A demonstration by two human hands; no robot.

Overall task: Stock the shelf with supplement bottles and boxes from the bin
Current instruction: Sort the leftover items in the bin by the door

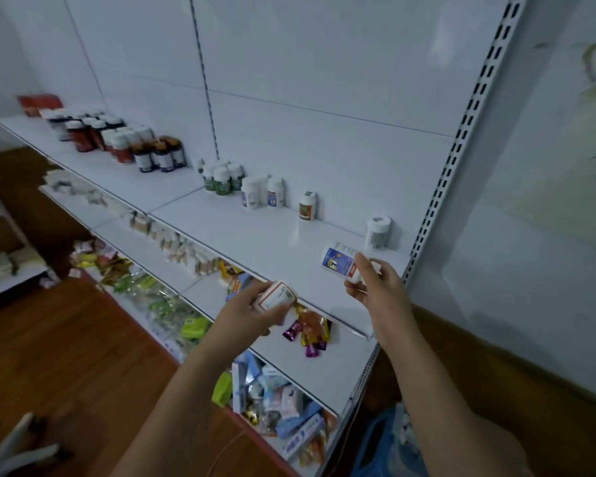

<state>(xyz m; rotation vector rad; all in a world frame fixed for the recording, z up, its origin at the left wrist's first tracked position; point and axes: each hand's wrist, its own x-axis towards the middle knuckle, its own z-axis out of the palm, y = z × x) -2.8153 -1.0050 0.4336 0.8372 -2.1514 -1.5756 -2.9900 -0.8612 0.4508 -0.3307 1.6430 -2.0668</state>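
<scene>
1. Head view: the right hand (375, 284) is closing its fingers around a white bottle (339, 261) with a blue label, holding it tilted over the right end of the top shelf (272, 242).
2. The left hand (252, 313) is gripping a white bottle with an orange label (276, 295), tipped on its side, at the shelf's front edge.
3. A clear jar (377, 232) is standing against the back panel, just beyond the blue-label bottle.
4. Further left along the back, more bottles are standing upright: a lone one (307, 205), two white ones (262, 192), and a green-label group (222, 177); dark bottles (117, 139) are filling the far end.
5. Wrapped sweets (310, 330) are lying on the shelf below, between the two forearms.
6. A blue bin (386, 442) is sitting on the floor at the bottom right, partly hidden by the right arm.
</scene>
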